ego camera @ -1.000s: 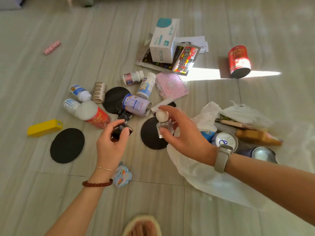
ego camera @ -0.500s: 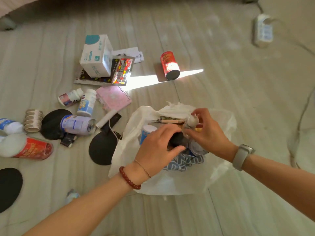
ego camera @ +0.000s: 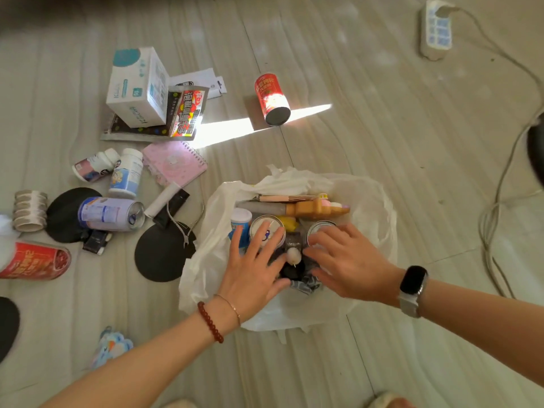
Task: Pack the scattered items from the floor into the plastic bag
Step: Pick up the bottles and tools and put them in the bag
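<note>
A white plastic bag [ego camera: 371, 201] lies open on the floor and holds cans, a blue-white bottle and other items. Between my hands, inside the bag, lie a small glass bottle with a round white cap [ego camera: 293, 254] and a small black object [ego camera: 292, 271]. My left hand [ego camera: 253, 269] hovers over the bag's left side with fingers spread, holding nothing. My right hand [ego camera: 344, 260] is over the right side, fingers apart and empty. Left of the bag lie a purple can [ego camera: 110, 214], pill bottles [ego camera: 126, 172], a pink notebook [ego camera: 175, 163] and black discs [ego camera: 163, 254].
A white box [ego camera: 137, 86] sits on packets at the back left. One red can [ego camera: 272, 98] lies behind the bag, another red can [ego camera: 32, 260] at far left. Nail clippers [ego camera: 185, 228], thread spools [ego camera: 29, 210], a blue charm [ego camera: 110, 347]. Power strip [ego camera: 435, 28] with cables at right.
Both hands carried the small glass bottle and the black object from the floor to the bag, set them inside and let go. My view swung right toward the bag.
</note>
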A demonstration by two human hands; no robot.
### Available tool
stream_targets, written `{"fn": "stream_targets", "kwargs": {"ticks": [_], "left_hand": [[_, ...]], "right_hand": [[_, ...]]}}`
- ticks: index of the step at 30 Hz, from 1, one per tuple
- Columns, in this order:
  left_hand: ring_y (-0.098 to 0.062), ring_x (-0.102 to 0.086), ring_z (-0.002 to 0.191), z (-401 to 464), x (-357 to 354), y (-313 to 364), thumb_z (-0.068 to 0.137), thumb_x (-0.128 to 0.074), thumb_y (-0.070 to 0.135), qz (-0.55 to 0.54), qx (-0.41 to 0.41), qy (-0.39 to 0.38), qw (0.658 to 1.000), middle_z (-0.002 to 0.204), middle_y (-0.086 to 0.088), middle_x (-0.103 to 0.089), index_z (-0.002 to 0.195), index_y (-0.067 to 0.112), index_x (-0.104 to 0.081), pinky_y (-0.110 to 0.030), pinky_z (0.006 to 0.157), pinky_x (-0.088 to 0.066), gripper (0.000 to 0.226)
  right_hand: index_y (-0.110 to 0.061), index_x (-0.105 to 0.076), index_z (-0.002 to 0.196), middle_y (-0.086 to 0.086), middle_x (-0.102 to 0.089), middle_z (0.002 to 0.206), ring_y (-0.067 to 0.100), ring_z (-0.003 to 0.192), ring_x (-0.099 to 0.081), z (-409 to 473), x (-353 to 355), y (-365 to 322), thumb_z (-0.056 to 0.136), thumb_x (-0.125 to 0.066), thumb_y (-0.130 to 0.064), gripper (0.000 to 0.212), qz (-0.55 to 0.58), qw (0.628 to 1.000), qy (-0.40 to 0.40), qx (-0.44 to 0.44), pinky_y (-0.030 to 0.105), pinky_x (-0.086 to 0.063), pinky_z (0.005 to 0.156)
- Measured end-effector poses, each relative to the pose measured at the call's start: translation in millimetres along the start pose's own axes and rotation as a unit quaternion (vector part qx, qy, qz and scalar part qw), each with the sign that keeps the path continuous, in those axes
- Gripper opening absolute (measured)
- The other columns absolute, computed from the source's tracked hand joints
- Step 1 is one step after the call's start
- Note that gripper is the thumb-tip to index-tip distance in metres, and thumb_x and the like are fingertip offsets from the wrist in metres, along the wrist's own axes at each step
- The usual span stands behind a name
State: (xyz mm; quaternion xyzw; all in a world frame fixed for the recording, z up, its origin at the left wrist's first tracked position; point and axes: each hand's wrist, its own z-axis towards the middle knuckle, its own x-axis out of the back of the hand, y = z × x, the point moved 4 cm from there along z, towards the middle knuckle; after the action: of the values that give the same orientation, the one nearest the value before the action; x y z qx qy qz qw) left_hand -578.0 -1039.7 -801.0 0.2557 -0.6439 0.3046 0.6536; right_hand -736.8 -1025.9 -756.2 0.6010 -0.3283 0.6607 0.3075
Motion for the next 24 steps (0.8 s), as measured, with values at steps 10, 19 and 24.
{"fn": "stream_targets", "kwargs": {"ticks": [10, 19, 24], "left_hand": [[-0.021, -0.064, 0.082, -65, -31, -1, 0.058, -0.067, 0.062, 0.045, -0.076, -0.046, 0.995, 0.086, -0.001, -0.068, 0.12, 0.019, -0.048, -0.05, 0.101, -0.026, 0.077], [-0.011, -0.066, 0.069, -75, -16, 5, 0.084, -0.038, 0.038, -0.092, -0.132, -0.035, 0.986, 0.073, 0.009, -0.069, 0.087, 0.026, -0.068, -0.032, 0.094, -0.032, 0.033], [-0.017, -0.056, 0.099, -57, 39, -16, 0.085, -0.049, 0.024, -0.136, -0.045, 0.13, 0.981, 0.101, -0.003, -0.068, 0.1, 0.017, -0.064, -0.032, 0.088, -0.037, 0.022]], "right_hand": [[-0.008, -0.06, 0.117, 0.014, -0.066, 0.112, 0.032, 0.117, -0.045, -49, -29, -17, 0.073, -0.056, -0.062, 0.07, -0.131, 0.977, -0.138, 0.092, 0.046, -0.029, 0.094], [-0.019, -0.062, 0.113, -0.002, -0.06, 0.06, 0.019, 0.049, -0.056, -88, -33, -22, 0.08, -0.047, -0.05, 0.048, 0.007, 0.982, -0.154, 0.107, 0.032, -0.055, 0.059], [-0.013, -0.056, 0.114, 0.006, -0.063, 0.096, 0.025, 0.082, -0.06, -35, -11, -43, 0.091, -0.038, -0.037, 0.038, 0.053, 0.989, -0.037, 0.134, 0.035, -0.051, 0.067]]}}
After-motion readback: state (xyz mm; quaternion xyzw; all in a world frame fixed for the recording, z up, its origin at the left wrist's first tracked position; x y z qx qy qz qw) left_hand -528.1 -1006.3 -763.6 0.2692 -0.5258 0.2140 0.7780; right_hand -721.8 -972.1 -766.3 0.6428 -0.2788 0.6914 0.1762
